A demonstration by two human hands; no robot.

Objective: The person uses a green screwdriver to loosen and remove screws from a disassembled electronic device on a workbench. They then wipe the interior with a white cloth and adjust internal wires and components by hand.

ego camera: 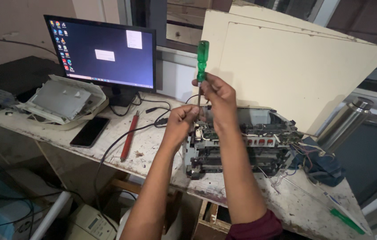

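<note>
A green-handled screwdriver (pixel 202 58) stands upright over an opened printer chassis (pixel 259 142) on the worn white table (pixel 153 151). My right hand (pixel 217 95) grips the screwdriver's lower handle, its shaft pointing down into the chassis's left top corner. My left hand (pixel 183 118) is closed around the shaft low down, just above the chassis. The screwdriver tip is hidden behind my hands. Red parts and loose wires show on the chassis's top and right side.
A lit monitor (pixel 102 51) stands at the back left. A removed printer cover (pixel 62 102), a black phone (pixel 90 132) and a red tool (pixel 129 135) lie left of my arms. A steel flask (pixel 344 122) and another green screwdriver (pixel 346 220) are at right. A cream panel (pixel 295 66) leans behind.
</note>
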